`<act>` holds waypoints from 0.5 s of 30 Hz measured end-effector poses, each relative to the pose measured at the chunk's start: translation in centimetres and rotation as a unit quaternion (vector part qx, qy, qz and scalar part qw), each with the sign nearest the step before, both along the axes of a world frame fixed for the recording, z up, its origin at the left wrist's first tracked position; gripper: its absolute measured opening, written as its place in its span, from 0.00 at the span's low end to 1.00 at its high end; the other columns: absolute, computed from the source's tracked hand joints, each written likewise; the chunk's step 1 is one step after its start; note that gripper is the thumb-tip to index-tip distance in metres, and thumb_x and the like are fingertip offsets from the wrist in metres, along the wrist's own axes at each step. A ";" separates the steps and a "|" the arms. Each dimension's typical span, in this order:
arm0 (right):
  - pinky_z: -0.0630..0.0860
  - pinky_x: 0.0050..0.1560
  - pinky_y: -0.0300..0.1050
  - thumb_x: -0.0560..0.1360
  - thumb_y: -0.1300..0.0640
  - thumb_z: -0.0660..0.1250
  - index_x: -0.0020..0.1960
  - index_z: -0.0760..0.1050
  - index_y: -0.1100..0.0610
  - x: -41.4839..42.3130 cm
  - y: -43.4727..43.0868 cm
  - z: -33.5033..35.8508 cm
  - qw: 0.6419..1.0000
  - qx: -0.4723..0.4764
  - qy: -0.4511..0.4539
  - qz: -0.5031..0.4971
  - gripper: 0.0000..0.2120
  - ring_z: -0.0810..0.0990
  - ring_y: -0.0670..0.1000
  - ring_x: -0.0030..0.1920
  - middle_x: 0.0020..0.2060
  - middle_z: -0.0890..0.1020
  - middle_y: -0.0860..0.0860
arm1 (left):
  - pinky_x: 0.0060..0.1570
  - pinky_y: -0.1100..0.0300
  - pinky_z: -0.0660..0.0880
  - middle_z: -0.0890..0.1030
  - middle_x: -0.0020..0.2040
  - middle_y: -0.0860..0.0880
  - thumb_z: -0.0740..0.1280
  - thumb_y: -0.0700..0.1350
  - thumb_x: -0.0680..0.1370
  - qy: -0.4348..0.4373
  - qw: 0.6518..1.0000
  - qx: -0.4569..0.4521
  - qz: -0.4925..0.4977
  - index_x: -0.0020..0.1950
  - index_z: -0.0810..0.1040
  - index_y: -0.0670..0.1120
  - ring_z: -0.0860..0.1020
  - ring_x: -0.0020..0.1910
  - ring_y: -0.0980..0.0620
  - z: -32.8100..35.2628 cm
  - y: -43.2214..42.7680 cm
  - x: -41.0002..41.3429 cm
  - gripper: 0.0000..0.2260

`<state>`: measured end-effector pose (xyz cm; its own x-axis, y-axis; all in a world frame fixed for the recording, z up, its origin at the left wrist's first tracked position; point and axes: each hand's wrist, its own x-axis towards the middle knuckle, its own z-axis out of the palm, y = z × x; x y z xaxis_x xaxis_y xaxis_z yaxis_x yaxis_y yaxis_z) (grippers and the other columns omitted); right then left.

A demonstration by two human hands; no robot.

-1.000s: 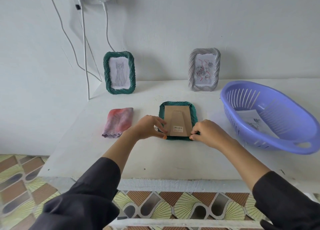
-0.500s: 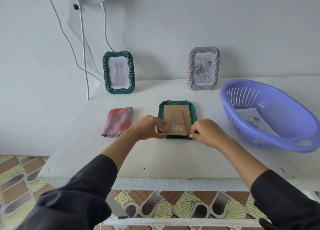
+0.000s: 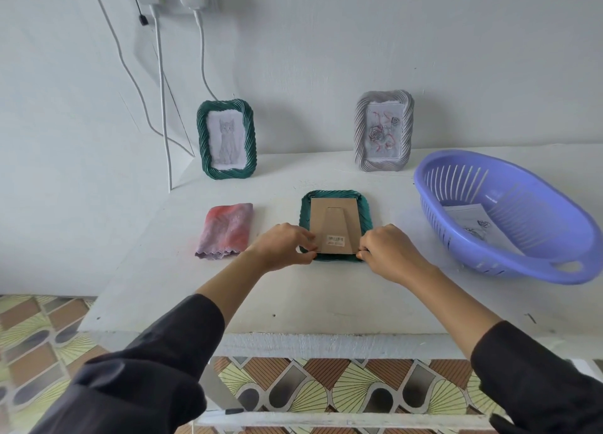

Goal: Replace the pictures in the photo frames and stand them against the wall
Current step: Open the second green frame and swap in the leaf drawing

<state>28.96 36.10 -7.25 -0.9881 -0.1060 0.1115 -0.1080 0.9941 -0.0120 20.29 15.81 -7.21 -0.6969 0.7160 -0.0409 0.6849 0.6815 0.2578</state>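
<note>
Your left hand (image 3: pixel 284 247) and right hand (image 3: pixel 388 250) pinch the near corners of the face-down green frame (image 3: pixel 334 221). Its front lies hidden against the tabletop (image 3: pixel 326 296), and your knuckles cover those corners.

Your dark green frame (image 3: pixel 336 194), with its twisted, rope-like rim, lies face down on the desk (image 3: pixel 326 296), well in front of the wall. Its brown cardboard back (image 3: pixel 321 215) faces up inside the rim, with the fold-out stand flat against it and a barcode sticker (image 3: pixel 336 240) near your edge. Your left hand (image 3: pixel 284 246) and right hand (image 3: pixel 388 250) pinch its two near corners. Behind it two frames stand upright against the wall, well apart. The left one is a matching green cat frame (image 3: pixel 226 139). The right one is a grey rose frame (image 3: pixel 383 130). A loose printed sheet (image 3: pixel 466 216) lies in the purple basket (image 3: pixel 522 270).
</note>
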 end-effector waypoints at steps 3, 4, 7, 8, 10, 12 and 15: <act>0.66 0.49 0.46 0.79 0.56 0.58 0.42 0.76 0.62 -0.1 0.0 -0.3 1.000 0.017 0.005 0.007 0.13 0.77 0.58 0.46 0.42 0.81 0.56 | 0.58 0.63 0.70 0.77 0.65 0.53 0.64 0.51 0.77 0.011 1.000 -0.003 -0.001 0.57 0.82 0.50 0.79 0.56 0.53 0.0 0.1 0.3 0.12; 0.66 0.50 0.46 0.79 0.56 0.58 0.43 0.77 0.62 -0.1 0.0 -0.3 1.000 0.021 0.007 0.008 0.13 0.77 0.58 0.46 0.43 0.81 0.56 | 0.57 0.64 0.69 0.76 0.66 0.53 0.64 0.51 0.77 0.015 1.000 -0.002 -0.001 0.57 0.82 0.50 0.78 0.56 0.54 0.0 0.1 0.4 0.12; 0.67 0.52 0.46 0.79 0.57 0.57 0.43 0.77 0.62 -0.1 0.2 -0.6 1.000 0.020 0.011 0.012 0.13 0.77 0.57 0.46 0.43 0.81 0.56 | 0.53 0.66 0.67 0.76 0.66 0.55 0.63 0.51 0.78 0.026 1.000 0.001 0.002 0.58 0.81 0.51 0.78 0.56 0.55 0.1 0.1 0.6 0.12; 0.67 0.52 0.46 0.79 0.56 0.57 0.43 0.76 0.62 -0.1 0.2 -0.6 1.000 0.021 0.012 0.013 0.13 0.77 0.57 0.46 0.43 0.81 0.56 | 0.53 0.65 0.67 0.76 0.66 0.55 0.63 0.51 0.78 0.029 1.000 0.004 0.002 0.57 0.81 0.51 0.78 0.57 0.55 0.1 0.1 0.7 0.12; 0.66 0.52 0.45 0.79 0.56 0.57 0.44 0.76 0.61 0.0 0.2 -0.7 0.999 0.023 0.016 0.015 0.13 0.77 0.57 0.46 0.43 0.81 0.56 | 0.55 0.64 0.68 0.76 0.66 0.54 0.62 0.50 0.78 0.036 0.999 0.008 -0.002 0.57 0.82 0.50 0.78 0.58 0.54 0.0 0.1 0.8 0.12; 0.66 0.51 0.45 0.79 0.56 0.57 0.44 0.76 0.61 0.0 0.2 -0.8 0.999 0.021 0.019 0.016 0.13 0.77 0.56 0.46 0.43 0.81 0.55 | 0.56 0.62 0.69 0.77 0.65 0.53 0.62 0.49 0.78 0.039 0.999 0.013 -0.005 0.56 0.82 0.49 0.78 0.59 0.54 -0.1 0.1 0.8 0.12; 0.63 0.49 0.43 0.79 0.56 0.57 0.44 0.76 0.61 0.0 0.2 -0.8 1.000 0.015 0.022 0.016 0.13 0.77 0.56 0.46 0.43 0.81 0.55 | 0.56 0.63 0.68 0.77 0.66 0.53 0.62 0.49 0.78 0.040 0.999 0.022 -0.001 0.56 0.82 0.49 0.77 0.61 0.55 -0.2 0.2 0.9 0.12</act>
